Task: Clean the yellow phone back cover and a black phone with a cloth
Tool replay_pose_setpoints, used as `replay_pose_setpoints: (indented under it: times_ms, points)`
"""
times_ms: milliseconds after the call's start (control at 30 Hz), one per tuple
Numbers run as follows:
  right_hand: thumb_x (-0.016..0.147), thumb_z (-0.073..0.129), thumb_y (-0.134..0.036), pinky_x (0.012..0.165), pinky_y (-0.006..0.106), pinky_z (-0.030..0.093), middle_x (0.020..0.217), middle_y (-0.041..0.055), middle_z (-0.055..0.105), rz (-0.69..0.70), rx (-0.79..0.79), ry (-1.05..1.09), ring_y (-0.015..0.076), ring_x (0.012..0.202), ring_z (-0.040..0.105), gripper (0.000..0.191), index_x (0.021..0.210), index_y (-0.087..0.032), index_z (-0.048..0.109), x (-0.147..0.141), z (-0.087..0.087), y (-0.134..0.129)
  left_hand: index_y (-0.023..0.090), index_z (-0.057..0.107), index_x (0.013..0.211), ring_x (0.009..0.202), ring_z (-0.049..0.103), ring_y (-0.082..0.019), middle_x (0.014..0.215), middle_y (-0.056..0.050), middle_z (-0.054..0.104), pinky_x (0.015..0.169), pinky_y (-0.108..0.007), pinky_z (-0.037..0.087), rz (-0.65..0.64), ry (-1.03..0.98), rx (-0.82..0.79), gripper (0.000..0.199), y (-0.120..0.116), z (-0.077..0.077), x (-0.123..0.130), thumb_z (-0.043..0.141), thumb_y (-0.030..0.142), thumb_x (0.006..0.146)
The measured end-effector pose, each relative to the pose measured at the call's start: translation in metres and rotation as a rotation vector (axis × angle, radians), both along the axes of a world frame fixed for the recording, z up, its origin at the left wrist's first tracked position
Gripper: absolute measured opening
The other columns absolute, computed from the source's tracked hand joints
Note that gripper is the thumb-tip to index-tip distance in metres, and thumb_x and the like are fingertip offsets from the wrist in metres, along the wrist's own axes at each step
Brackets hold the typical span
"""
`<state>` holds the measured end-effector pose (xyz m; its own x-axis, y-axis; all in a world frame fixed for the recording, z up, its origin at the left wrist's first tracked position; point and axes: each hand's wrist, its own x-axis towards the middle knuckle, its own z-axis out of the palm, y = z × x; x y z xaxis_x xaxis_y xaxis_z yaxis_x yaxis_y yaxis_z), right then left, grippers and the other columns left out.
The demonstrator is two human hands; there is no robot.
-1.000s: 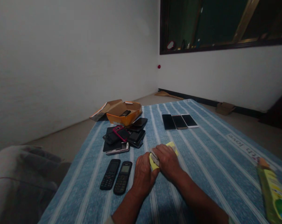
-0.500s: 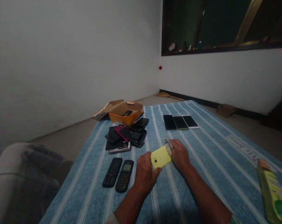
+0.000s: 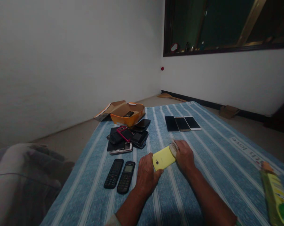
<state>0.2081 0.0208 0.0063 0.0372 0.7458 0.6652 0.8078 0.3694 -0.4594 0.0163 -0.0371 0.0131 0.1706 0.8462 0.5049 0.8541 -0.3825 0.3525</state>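
My left hand (image 3: pixel 145 174) grips the lower-left end of a yellow smartphone (image 3: pixel 164 158), thumb along its near edge. The phone's back, with its small camera lens, faces up. My right hand (image 3: pixel 184 157) pinches a crumpled greyish-white cloth (image 3: pixel 173 148) against the phone's far right end. Left of my left hand, two black keypad phones (image 3: pixel 113 173) lie side by side. Beyond them is a pile of several phones (image 3: pixel 125 138), one with a pink frame. Farther back on the right, three smartphones (image 3: pixel 183 124) lie in a row, screens up.
An orange cardboard box (image 3: pixel 128 119) stands open at the far left with a dark phone inside. A blue striped cloth (image 3: pixel 90 188) covers the table. A bottle of yellowish liquid (image 3: pixel 275 194) stands at the right edge. Grey draped fabric (image 3: pixel 22 185) is at the left.
My right hand has slid the cloth slightly rightward, toward and along the phone's right end. My left hand keeps its hold. The whole view has shifted very slightly.
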Motion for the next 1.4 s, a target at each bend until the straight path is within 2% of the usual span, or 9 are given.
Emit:
replay_pose_setpoints:
  times_ms: [100, 167, 333, 400, 500, 600, 767, 1033, 1400]
  points:
    - [0.09, 0.043, -0.01, 0.084, 0.034, 0.044, 0.099, 0.0108, 0.063, 0.113, 0.107, -0.082, 0.0228, 0.097, 0.054, 0.029, 0.108, -0.015, 0.066, -0.014, 0.002, -0.005, 0.016, 0.042, 0.121, 0.092, 0.06, -0.028, 0.099, -0.008, 0.061, 0.081, -0.045, 0.054, 0.003, 0.003, 0.03, 0.06, 0.0, -0.002, 0.0, 0.07, 0.018, 0.068]
    - [0.09, 0.046, -0.01, 0.085, 0.036, 0.043, 0.099, 0.0103, 0.063, 0.199, 0.115, -0.157, 0.0235, 0.098, 0.052, 0.024, 0.105, -0.016, 0.065, -0.027, 0.005, -0.01, 0.015, 0.041, 0.122, 0.093, 0.06, -0.028, 0.1, -0.009, 0.061, 0.082, -0.046, 0.053, -0.019, 0.004, 0.058, 0.06, 0.0, -0.004, 0.0, 0.069, 0.019, 0.069]
    - [0.089, 0.053, -0.013, 0.077, 0.034, 0.039, 0.089, 0.0066, 0.061, 0.307, 0.0, -0.246, 0.0222, 0.088, 0.05, 0.012, 0.092, -0.018, 0.063, -0.053, 0.018, -0.027, 0.015, 0.044, 0.117, 0.088, 0.06, -0.026, 0.096, -0.009, 0.06, 0.079, -0.044, 0.054, -0.079, -0.026, 0.117, 0.044, 0.0, -0.005, -0.001, 0.061, 0.022, 0.077]
    - [0.088, 0.051, -0.01, 0.079, 0.034, 0.038, 0.09, 0.0056, 0.06, 0.36, -0.056, -0.243, 0.0216, 0.089, 0.049, 0.014, 0.091, -0.019, 0.062, -0.054, 0.023, -0.029, 0.016, 0.045, 0.114, 0.086, 0.059, -0.026, 0.093, -0.008, 0.06, 0.078, -0.043, 0.054, -0.089, -0.04, 0.113, 0.039, 0.001, -0.006, -0.001, 0.059, 0.022, 0.078]
    - [0.084, 0.049, -0.004, 0.082, 0.033, 0.038, 0.094, 0.0044, 0.06, 0.426, -0.131, -0.23, 0.0206, 0.093, 0.049, 0.023, 0.095, -0.02, 0.062, -0.048, 0.028, -0.027, 0.015, 0.042, 0.119, 0.088, 0.059, -0.026, 0.096, -0.009, 0.06, 0.078, -0.043, 0.054, -0.089, -0.039, 0.102, 0.046, 0.002, -0.008, -0.001, 0.06, 0.022, 0.078]
    - [0.082, 0.047, -0.002, 0.083, 0.032, 0.038, 0.096, 0.0047, 0.06, 0.424, -0.158, -0.226, 0.0202, 0.094, 0.049, 0.027, 0.097, -0.019, 0.062, -0.043, 0.028, -0.023, 0.014, 0.039, 0.126, 0.092, 0.06, -0.027, 0.101, -0.01, 0.06, 0.081, -0.044, 0.054, -0.074, -0.024, 0.118, 0.053, 0.003, -0.011, -0.002, 0.061, 0.023, 0.078]
    - [0.085, 0.047, -0.005, 0.08, 0.032, 0.037, 0.093, 0.0056, 0.06, 0.376, -0.132, -0.251, 0.0209, 0.092, 0.049, 0.022, 0.093, -0.019, 0.062, -0.049, 0.024, -0.024, 0.013, 0.035, 0.132, 0.096, 0.062, -0.029, 0.106, -0.013, 0.061, 0.083, -0.046, 0.055, -0.059, -0.02, 0.137, 0.06, 0.004, -0.015, -0.004, 0.059, 0.022, 0.078]
    - [0.088, 0.049, -0.008, 0.075, 0.033, 0.036, 0.086, 0.0051, 0.058, 0.41, -0.06, -0.268, 0.0207, 0.085, 0.047, 0.014, 0.087, -0.017, 0.06, -0.067, 0.02, -0.03, 0.01, 0.011, 0.15, 0.11, 0.059, -0.03, 0.122, -0.019, 0.058, 0.089, -0.048, 0.053, -0.112, -0.055, 0.162, 0.077, 0.004, -0.021, -0.006, 0.047, 0.017, 0.082]
    - [0.082, 0.051, -0.006, 0.078, 0.034, 0.036, 0.091, 0.0053, 0.057, 0.455, -0.056, -0.277, 0.0211, 0.089, 0.047, 0.017, 0.091, -0.017, 0.061, -0.064, 0.023, -0.032, 0.011, 0.021, 0.147, 0.102, 0.063, -0.028, 0.116, -0.017, 0.063, 0.086, -0.044, 0.054, -0.113, -0.046, 0.21, 0.068, 0.004, -0.013, -0.005, 0.043, 0.014, 0.083]
